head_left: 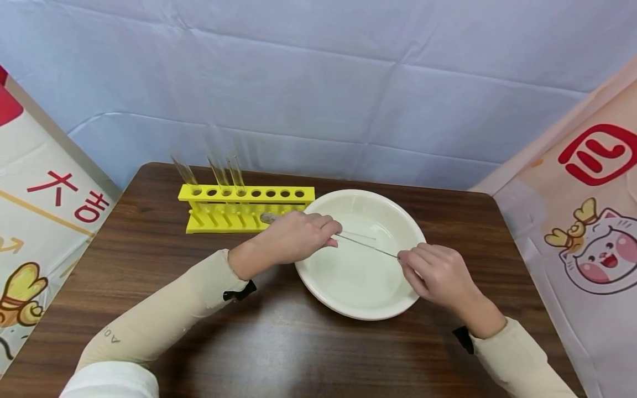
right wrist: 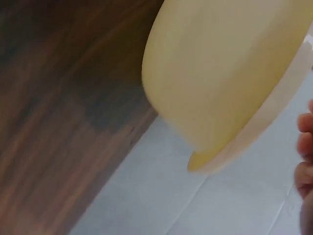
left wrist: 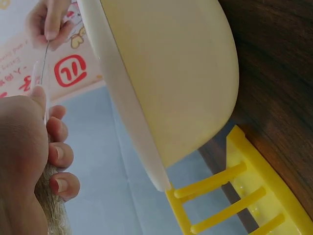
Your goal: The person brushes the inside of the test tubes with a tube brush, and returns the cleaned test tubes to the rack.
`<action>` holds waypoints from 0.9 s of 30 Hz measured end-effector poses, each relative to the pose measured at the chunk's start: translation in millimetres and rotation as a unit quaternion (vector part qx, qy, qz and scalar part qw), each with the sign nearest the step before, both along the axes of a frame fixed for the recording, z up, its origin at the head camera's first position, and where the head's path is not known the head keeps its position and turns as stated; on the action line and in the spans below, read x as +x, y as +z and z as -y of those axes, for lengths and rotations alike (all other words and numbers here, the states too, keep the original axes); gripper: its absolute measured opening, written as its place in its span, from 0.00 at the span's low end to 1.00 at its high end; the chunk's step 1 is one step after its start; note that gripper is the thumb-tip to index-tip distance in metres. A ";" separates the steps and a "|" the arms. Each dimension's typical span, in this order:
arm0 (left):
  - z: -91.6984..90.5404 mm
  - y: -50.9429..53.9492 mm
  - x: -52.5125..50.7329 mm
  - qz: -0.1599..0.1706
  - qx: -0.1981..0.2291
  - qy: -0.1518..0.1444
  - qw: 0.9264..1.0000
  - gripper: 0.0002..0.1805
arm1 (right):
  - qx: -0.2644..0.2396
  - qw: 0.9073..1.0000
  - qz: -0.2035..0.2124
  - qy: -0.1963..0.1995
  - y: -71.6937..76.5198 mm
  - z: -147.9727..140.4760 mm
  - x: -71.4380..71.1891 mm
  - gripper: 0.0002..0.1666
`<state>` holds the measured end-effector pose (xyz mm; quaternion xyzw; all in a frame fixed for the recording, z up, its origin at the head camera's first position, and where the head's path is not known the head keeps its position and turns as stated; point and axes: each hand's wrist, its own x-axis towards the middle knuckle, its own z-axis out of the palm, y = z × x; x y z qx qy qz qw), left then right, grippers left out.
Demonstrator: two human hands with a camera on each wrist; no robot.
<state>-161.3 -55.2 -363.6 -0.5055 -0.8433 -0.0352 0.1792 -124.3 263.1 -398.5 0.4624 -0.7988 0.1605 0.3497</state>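
Note:
Above the white basin [head_left: 307, 276], the left hand [head_left: 298, 237] has its fingers curled round a clear glass tube [left wrist: 47, 110]. Bristles of a brush [left wrist: 55, 205] show at the palm end in the left wrist view and left of that hand [head_left: 269, 218] in the head view. A thin twisted wire [head_left: 370, 245] runs out from the left hand over the basin. The right hand [head_left: 438, 273] pinches the wire's far end near the basin's right rim. Most of the tube is hidden by the left hand. Only fingertips of the right hand [right wrist: 305, 147] show in its wrist view.
A yellow rack [head_left: 246, 193] stands behind and left of the basin, with three clear test tubes [head_left: 219, 171] upright or slightly tilted in its left part. Everything stands on a dark wooden table [head_left: 278, 348]. Pale cloth [head_left: 298, 83] hangs behind it, printed sheets at both sides.

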 end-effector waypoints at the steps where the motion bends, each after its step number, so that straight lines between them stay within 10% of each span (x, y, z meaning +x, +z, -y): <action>1: 0.2 -0.3 -0.5 -0.003 0.003 0.000 1.000 0.14 | -0.008 0.999 0.037 -0.003 -0.9 0.3 1.7 0.18; 5: 0.6 -1.6 -1.5 -0.011 0.007 -0.004 1.000 0.14 | -0.063 0.965 0.255 0.003 1.2 2.6 9.6 0.14; 12: -1.0 -1.2 -1.8 -0.013 0.008 -0.008 1.000 0.14 | -0.185 0.780 0.594 0.069 18.8 3.0 14.0 0.17; 16: -0.6 -0.7 -0.7 -0.008 0.000 -0.007 1.000 0.14 | -0.208 0.707 0.669 0.094 22.8 0.1 12.9 0.16; 19: -0.4 0.0 0.1 -0.003 -0.003 -0.006 1.000 0.14 | -0.217 0.723 0.651 0.080 22.4 -0.6 11.9 0.14; 23: -0.3 0.7 0.7 0.001 -0.005 -0.006 1.000 0.14 | -0.200 0.799 0.565 0.048 19.9 -1.0 11.1 0.15; 27: 0.2 -0.6 2.5 0.004 -0.003 -0.011 1.000 0.15 | -0.185 0.851 0.488 0.053 13.5 -4.4 11.3 0.18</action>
